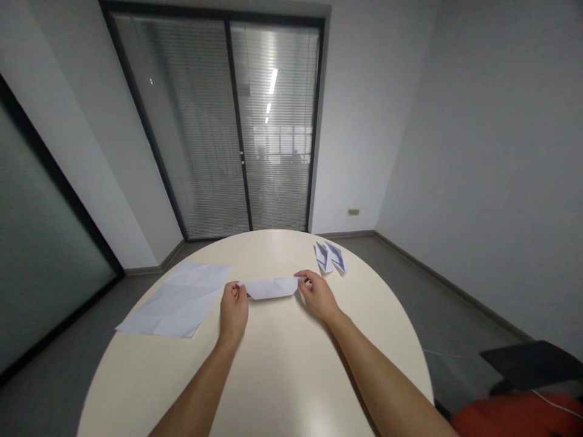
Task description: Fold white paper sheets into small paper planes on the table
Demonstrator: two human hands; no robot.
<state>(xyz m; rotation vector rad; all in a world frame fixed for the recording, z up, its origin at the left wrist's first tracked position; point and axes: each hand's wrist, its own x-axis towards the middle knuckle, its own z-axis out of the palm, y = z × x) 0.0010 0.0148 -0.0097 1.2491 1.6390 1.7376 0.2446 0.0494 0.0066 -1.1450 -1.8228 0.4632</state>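
A narrow strip of folded white paper (272, 288) is stretched sideways between my two hands, just over the round table. My left hand (234, 308) pinches its left end between thumb and fingers. At the other end, my right hand (316, 293) grips the paper the same way. The lower corners of the strip look slanted. To the left lie large white paper sheets (180, 300) with faint creases. Beyond my right hand stand two small folded paper pieces (330, 257), close together.
The round cream table (273, 376) has a curved edge on all visible sides. A dark flat object (532, 363) and something red (519, 416) are at the lower right, off the table. Glass doors with blinds (273, 194) stand behind the table.
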